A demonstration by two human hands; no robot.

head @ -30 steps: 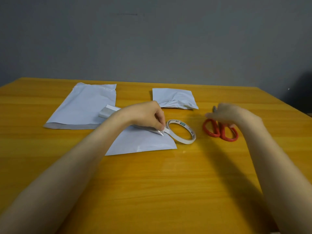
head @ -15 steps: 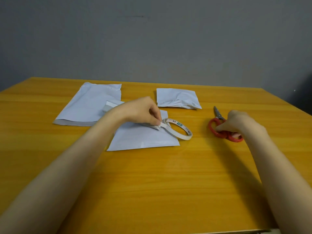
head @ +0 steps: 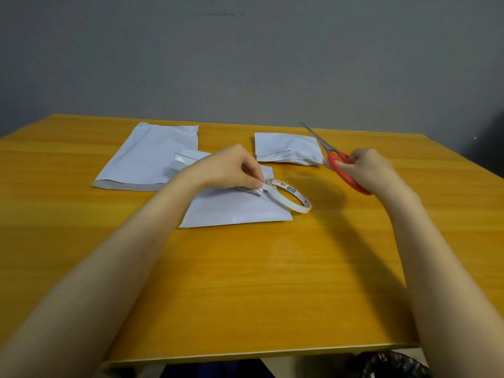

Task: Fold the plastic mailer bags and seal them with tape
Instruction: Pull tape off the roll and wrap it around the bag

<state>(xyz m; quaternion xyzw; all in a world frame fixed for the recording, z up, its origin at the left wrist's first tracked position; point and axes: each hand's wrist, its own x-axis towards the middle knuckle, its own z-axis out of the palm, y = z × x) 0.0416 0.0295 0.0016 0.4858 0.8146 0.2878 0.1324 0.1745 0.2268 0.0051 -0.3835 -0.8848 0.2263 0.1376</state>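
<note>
Left hand [head: 229,167]: thumb and forefinger closed in a pinch on the free end of the tape, the other fingers curled beside them; the pinch sits just left of the tape roll [head: 293,196], and a short strip runs from the fingertips to the ring. Tape roll: white ring with printed inner band, lying over the right edge of the near mailer bag [head: 234,211], partly on the bag and partly on the table [head: 245,282]. Near mailer bag: white, flat at table centre, its far part under the left hand and wrist. Right hand [head: 368,170]: fingers wrapped around the red handles of the scissors [head: 335,159]; blades look together and point toward the far left, above the table; cannot tell how the fingers sit in the handle loops. Second mailer bag [head: 152,156]: unfolded, far left, its near right corner tucked under the near bag. Folded mailer bag [head: 286,148]: smaller, far centre, just left of the scissor blades, apart from both hands.
</note>
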